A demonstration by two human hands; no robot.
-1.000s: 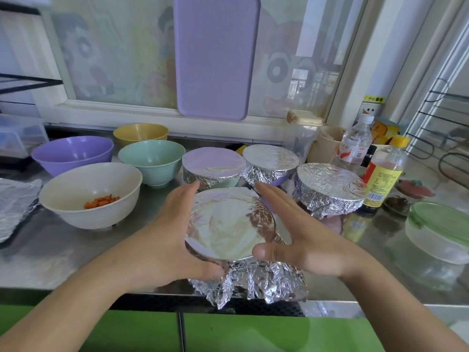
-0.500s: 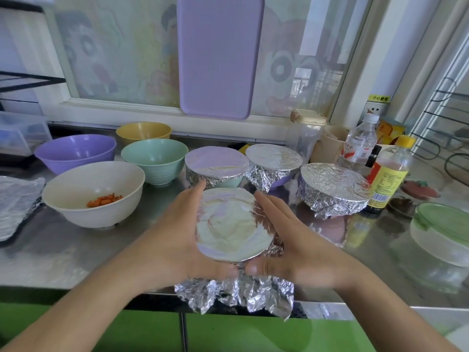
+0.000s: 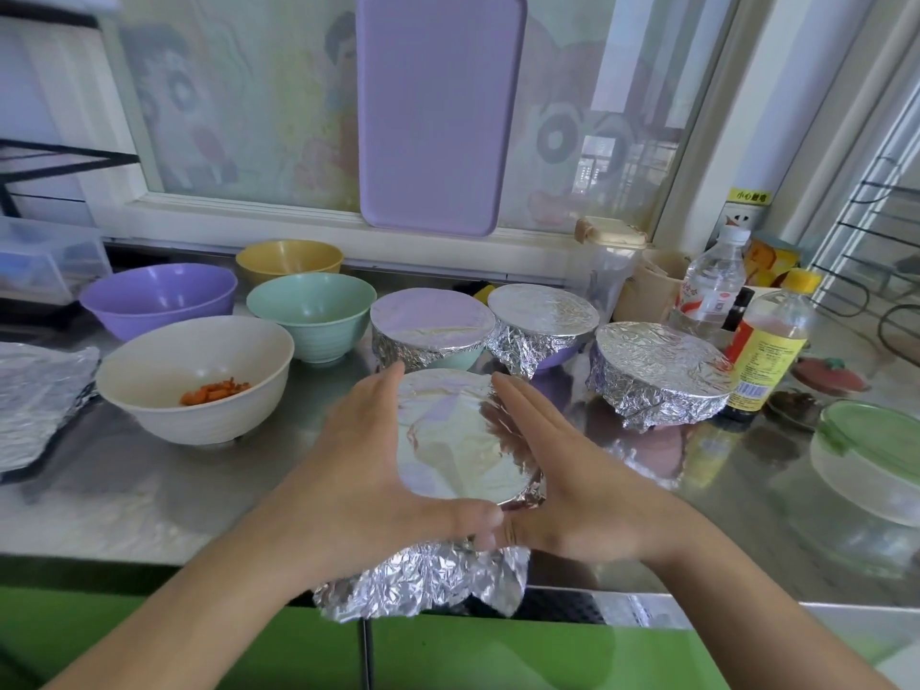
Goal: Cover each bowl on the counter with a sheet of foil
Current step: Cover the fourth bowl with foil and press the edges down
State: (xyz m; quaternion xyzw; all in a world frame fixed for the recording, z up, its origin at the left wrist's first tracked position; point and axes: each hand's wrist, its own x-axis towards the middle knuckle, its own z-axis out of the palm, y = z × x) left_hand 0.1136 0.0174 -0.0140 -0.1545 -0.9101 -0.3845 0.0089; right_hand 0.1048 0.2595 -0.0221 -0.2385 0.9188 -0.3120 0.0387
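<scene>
Head view: foil-covered bowl [image 3: 460, 440] upright at the counter [image 3: 149, 495] front edge, flat foil top facing up, loose foil skirt hanging over the edge. Left hand [image 3: 368, 470] and right hand [image 3: 562, 485] cup its sides, fingers straight, thumbs meeting at the near rim. Three covered bowls [image 3: 662, 371] behind; white bowl [image 3: 199, 381], uncovered, to the left.

Bare counter [image 3: 164, 490] lies open at front left, between the foil stack [image 3: 35, 395] and the hands. Behind, the white bowl [image 3: 199, 381], green bowl [image 3: 313, 316] and three covered bowls [image 3: 657, 371] stand close together, leaving narrow gaps. Right, bottles [image 3: 769, 341] and a lidded container [image 3: 871, 455] crowd the counter.
</scene>
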